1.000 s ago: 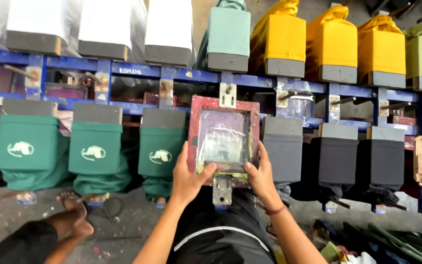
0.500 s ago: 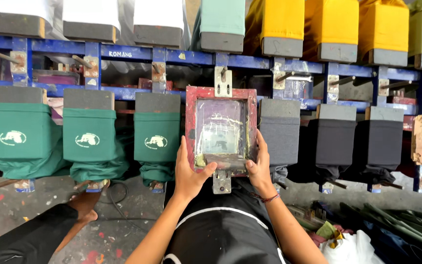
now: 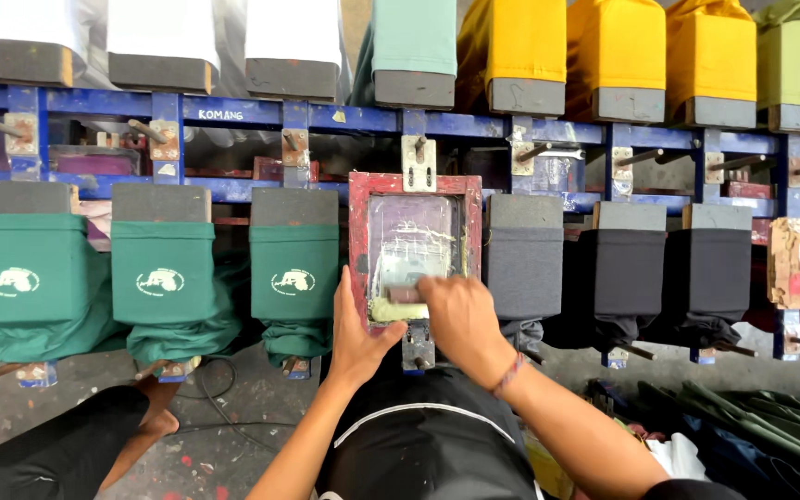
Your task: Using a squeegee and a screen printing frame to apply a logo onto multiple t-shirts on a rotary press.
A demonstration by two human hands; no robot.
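Note:
A red-framed printing screen [image 3: 416, 182] lies flat on a platen in the lower row of a blue rack [image 3: 233, 113], with pale ink on its mesh. My left hand [image 3: 358, 338] grips the frame's lower left edge. Inside the frame, my right hand [image 3: 460, 319] is closed on a small squeegee [image 3: 403, 294] near the bottom of the mesh. A metal clamp [image 3: 418, 350] sticks out below the frame. Whatever garment lies under the screen is hidden.
Left of the screen hang three green shirts [image 3: 161, 278] with white prints. To its right are a grey shirt [image 3: 523, 268] and black shirts [image 3: 627, 278]. The upper row holds white, teal [image 3: 414, 42] and yellow [image 3: 618, 46] shirts. A bare foot [image 3: 155, 417] rests on the paint-spotted floor.
My right hand left the frame's right edge and moved inside the screen onto the squeegee. My left hand stays on the left edge.

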